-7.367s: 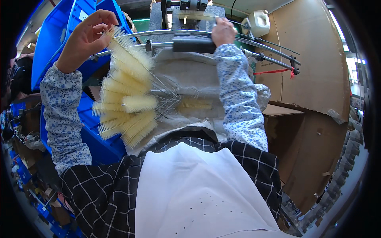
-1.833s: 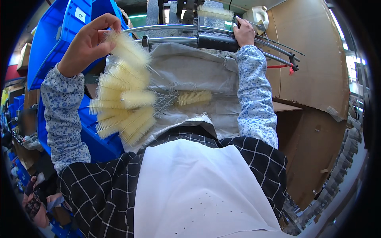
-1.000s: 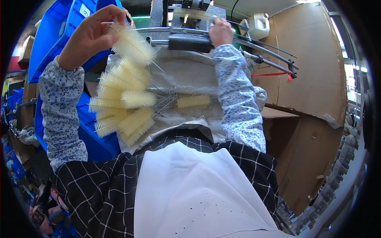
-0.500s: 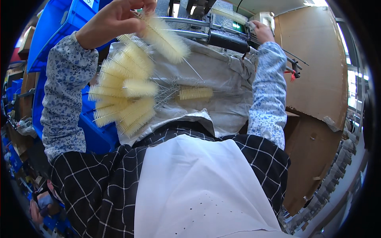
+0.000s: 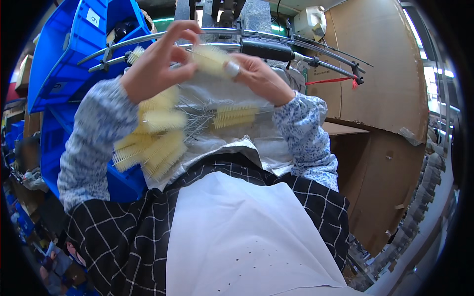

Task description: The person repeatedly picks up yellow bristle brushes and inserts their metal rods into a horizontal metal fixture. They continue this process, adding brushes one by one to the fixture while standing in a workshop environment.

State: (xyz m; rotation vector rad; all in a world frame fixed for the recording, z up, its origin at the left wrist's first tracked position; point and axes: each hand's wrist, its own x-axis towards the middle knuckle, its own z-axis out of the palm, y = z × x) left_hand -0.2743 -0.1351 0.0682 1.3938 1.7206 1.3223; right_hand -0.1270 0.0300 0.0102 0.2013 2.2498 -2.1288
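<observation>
A pale yellow bristle brush (image 5: 210, 60), smeared by motion, is between my two hands above the work surface. My right hand (image 5: 261, 78) pinches its right end, with a white wrap on the thumb. My left hand (image 5: 163, 61) is at the brush's other end, its fingers curved and apart; I cannot make out any grip there. Below my left hand lies a fanned pile of similar brushes (image 5: 163, 148), their thin wire stems (image 5: 200, 121) pointing right. One more brush (image 5: 234, 116) lies by itself right of the stems.
Behind my hands runs a metal-rod frame with a black roller (image 5: 266, 49). Blue plastic bins (image 5: 64, 54) stand at the left. A large cardboard sheet (image 5: 375, 74) rises at the right. A grey cloth (image 5: 281, 143) covers the work surface; a white jug (image 5: 310, 20) stands at the back.
My right hand has come left from the rod frame and now grips a brush. My left hand has moved lower and its fingers have spread. The view has shifted slightly.
</observation>
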